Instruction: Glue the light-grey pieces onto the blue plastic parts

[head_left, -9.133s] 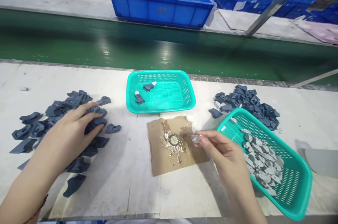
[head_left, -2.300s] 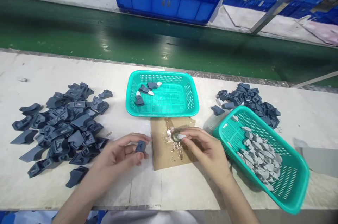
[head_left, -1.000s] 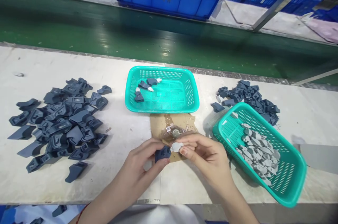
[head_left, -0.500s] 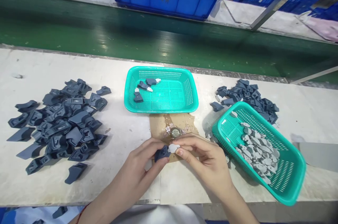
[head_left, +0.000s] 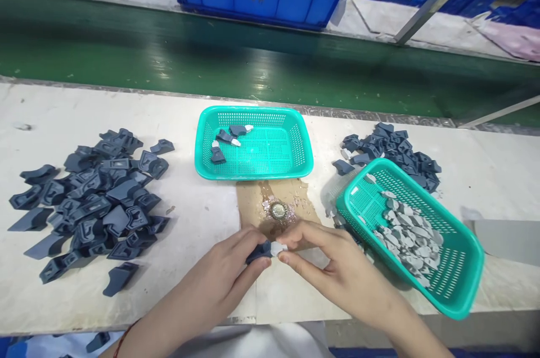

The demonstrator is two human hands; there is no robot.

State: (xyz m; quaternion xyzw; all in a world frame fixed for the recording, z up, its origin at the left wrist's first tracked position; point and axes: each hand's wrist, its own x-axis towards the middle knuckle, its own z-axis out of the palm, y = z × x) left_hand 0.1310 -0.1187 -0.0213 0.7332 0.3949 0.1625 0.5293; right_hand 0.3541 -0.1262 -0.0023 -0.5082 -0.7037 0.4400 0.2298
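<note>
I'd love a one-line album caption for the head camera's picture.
The left hand holds a dark piece against a white piece in the right hand, near brown cardboard and a green basket.

Left hand and right hand: bare. Forearms: bare over the visible length. Left forearm: one thin, dark red cord, worn as a band. Garment: pale, whitish, softly folded, partly visible between the forearms; cut not determinable.

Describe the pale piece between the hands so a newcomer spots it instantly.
From the central teal basket, come nearer to the brown cardboard. In front of it, the right hand pinches the pale piece beside the dark piece in the left hand. Unlike the pale heap at right, it's held.
</note>
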